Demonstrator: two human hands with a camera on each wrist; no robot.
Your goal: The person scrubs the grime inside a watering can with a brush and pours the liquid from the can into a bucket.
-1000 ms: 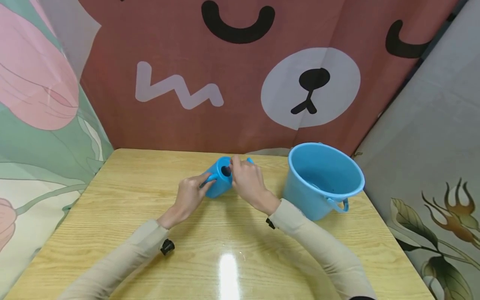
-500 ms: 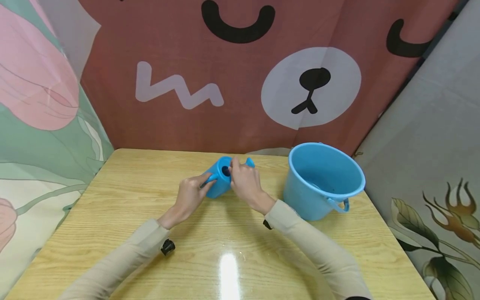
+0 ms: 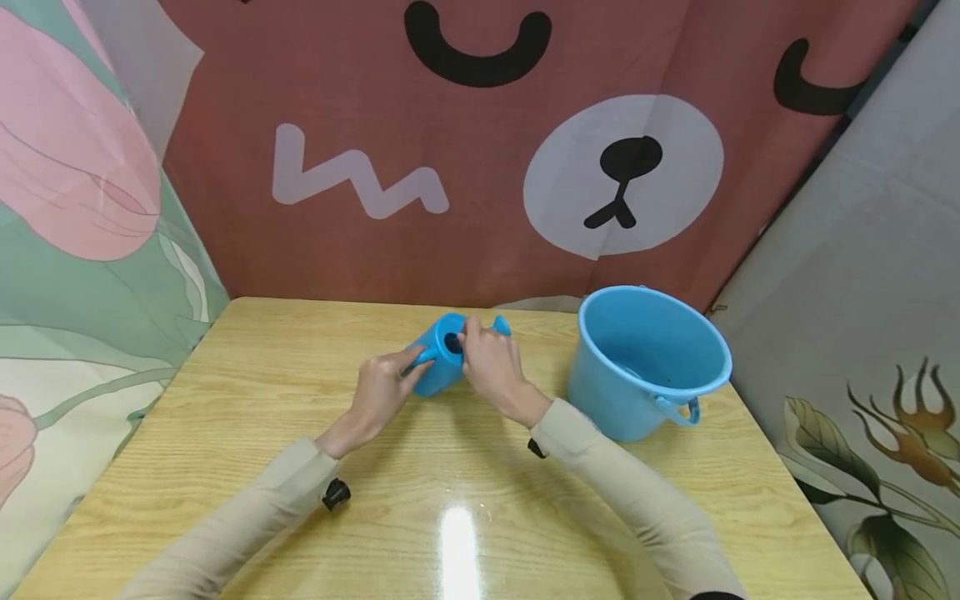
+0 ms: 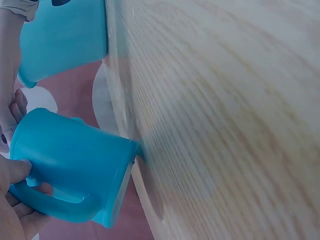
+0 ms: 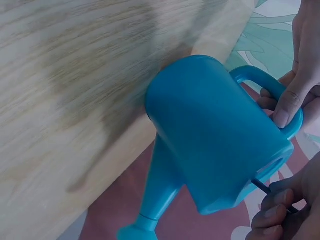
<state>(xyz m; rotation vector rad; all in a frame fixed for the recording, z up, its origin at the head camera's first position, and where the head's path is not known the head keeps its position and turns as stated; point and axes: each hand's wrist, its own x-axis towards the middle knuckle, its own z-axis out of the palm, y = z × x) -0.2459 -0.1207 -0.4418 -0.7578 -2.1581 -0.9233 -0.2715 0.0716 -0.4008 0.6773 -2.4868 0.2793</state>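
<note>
A small blue watering can is tilted over the far middle of the table, its base close over the wood. My left hand grips its looped handle, thumb on top. At the open top, my right hand pinches a thin dark rod between thumb and curled fingers. The rod's far end goes in at the opening and is hidden inside; cannot tell what tool it belongs to. In the right wrist view the spout points away from the handle, ending in a wider head.
A larger light blue bucket stands at the right, near my right forearm, its handle hanging down in front. The wooden table reaches back to a brown bear-print curtain. Printed cloths hang on both sides.
My right hand has shifted slightly left at the opening, and more of the spout head shows behind it. The left hand and watering can stay almost still.
</note>
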